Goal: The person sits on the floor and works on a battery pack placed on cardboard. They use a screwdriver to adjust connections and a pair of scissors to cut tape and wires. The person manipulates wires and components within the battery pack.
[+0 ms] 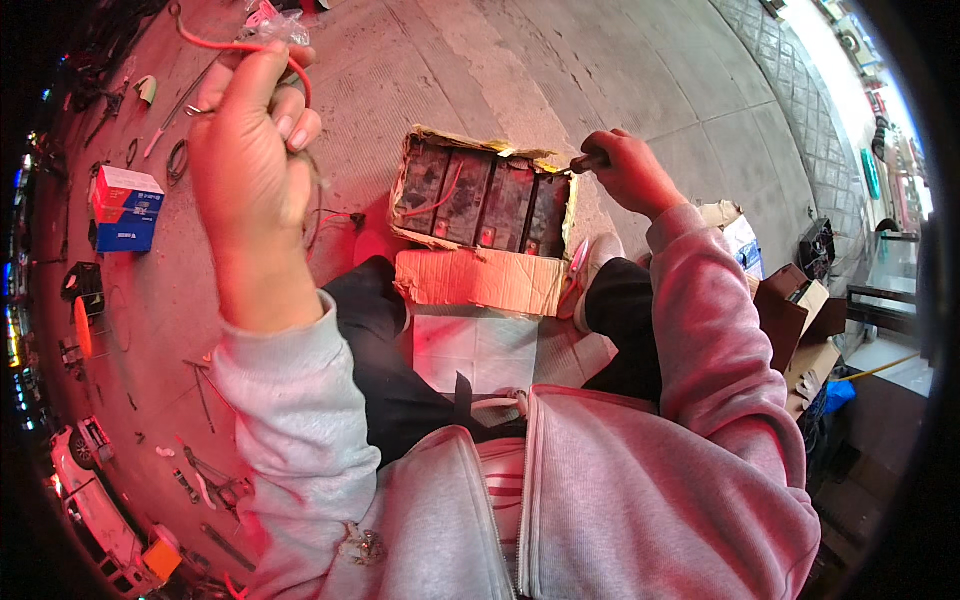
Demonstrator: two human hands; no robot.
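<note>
My left hand (250,140) is raised at the upper left, its fingers closed on a red cable (222,45). One end of that cable curves up and left to a ring-like tip. Between my feet stands a torn cardboard box (480,282) holding several dark batteries (497,205) side by side, with small reddish terminals along the near edge. A short red wire (440,198) lies over the left batteries. Just past the box's right far corner, my right hand (628,170) is closed on a small dark object (590,163); its kind I cannot make out.
A blue and red carton (127,210) stands on the floor at left, with scattered tools and loops of wire around it. Red-handled scissors (573,278) lie by my right shoe. Open cartons (790,310) and a glass case (888,270) stand at right. A toy-like white vehicle (95,505) is lower left.
</note>
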